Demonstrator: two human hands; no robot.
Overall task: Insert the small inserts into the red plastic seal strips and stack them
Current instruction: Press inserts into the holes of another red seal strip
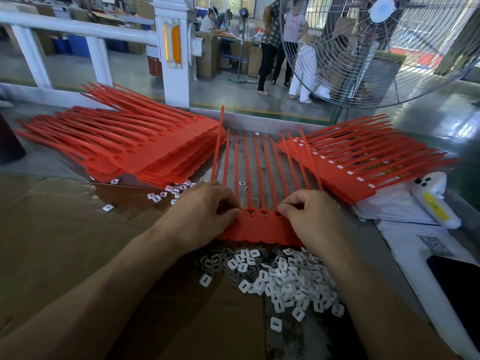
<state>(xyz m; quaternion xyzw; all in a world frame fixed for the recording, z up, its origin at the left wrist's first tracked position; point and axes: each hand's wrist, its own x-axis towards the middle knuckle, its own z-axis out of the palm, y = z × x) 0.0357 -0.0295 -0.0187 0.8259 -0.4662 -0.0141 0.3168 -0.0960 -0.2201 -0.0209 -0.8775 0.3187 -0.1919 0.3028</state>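
Red strip sheet [259, 229]: flat on bench, sockets up for loading. Left hand [205, 214], right hand [309, 216]: fingertips pinched at sockets, seating inserts. Loose inserts [280, 279]: near edge, within reach. Unfilled stack [124, 149] left; filled stack [363, 162] right.

A single wide-angle head camera looks forward and down from close above the worktable [259, 120]. Both forearms enter from the bottom edge. The upper frame extends past a white railing [78, 29] to the factory floor; straight lines bow near the edges.
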